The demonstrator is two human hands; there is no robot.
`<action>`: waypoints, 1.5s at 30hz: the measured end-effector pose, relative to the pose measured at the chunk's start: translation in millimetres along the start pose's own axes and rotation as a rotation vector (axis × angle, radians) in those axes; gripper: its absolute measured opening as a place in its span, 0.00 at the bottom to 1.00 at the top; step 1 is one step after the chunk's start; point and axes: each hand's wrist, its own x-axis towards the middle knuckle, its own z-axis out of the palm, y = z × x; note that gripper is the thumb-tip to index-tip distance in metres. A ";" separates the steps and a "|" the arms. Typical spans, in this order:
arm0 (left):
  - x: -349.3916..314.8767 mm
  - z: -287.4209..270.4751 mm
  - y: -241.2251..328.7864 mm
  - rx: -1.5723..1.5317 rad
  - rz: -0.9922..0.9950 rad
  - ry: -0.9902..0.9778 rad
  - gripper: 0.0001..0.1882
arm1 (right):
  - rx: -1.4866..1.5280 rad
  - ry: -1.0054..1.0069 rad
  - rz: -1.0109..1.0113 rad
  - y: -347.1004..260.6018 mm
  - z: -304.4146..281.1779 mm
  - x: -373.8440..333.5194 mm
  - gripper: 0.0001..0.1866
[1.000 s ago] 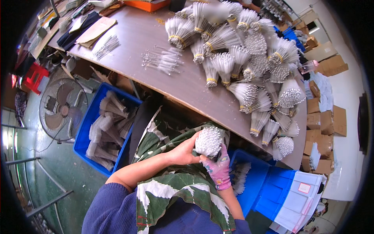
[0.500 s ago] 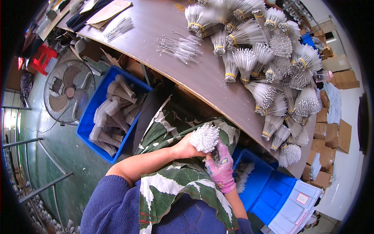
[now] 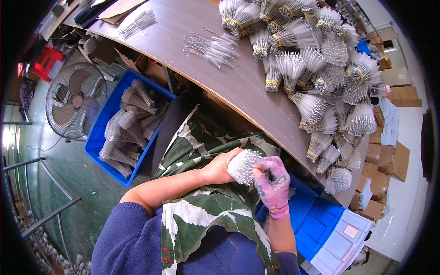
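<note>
While the left hand holds brushes, the right hand curls alongside.

The held white-tipped bundle is partly hidden by the left hand; the desk is cut off at the top.

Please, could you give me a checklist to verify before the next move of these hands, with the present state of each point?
1. Left grip, a bare hand, holds the round bundle of thin, white-tipped brushes: ok.
2. Right grip, in a pink patterned glove, touches this bundle: cannot tell; it is close at the bundle's right side.
3. Held bundle has a band around it: cannot tell; its lower part is hidden.
4. All brushes on the brown table are bundled: not ok; a loose pile of thin, whitish brushes lies there.
5. Blue rectangular plastic bin at the person's left is open: ok; greyish-white brush bundles lie inside.
</note>
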 end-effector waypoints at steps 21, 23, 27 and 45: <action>-1.2 3.9 -15.8 -0.175 0.012 -0.170 0.30 | -0.104 -0.035 0.062 8.0 -12.9 1.8 0.08; -2.1 2.5 -10.3 -0.240 -0.006 -0.165 0.28 | -0.079 -0.049 0.055 7.2 -12.3 2.0 0.07; 2.2 -5.0 -9.2 -0.370 -0.019 -0.217 0.26 | 0.130 0.032 0.185 9.4 -10.7 -4.5 0.07; 2.2 -11.9 -11.9 -0.409 -0.096 -0.076 0.34 | 0.128 0.061 0.250 2.1 -15.5 4.8 0.08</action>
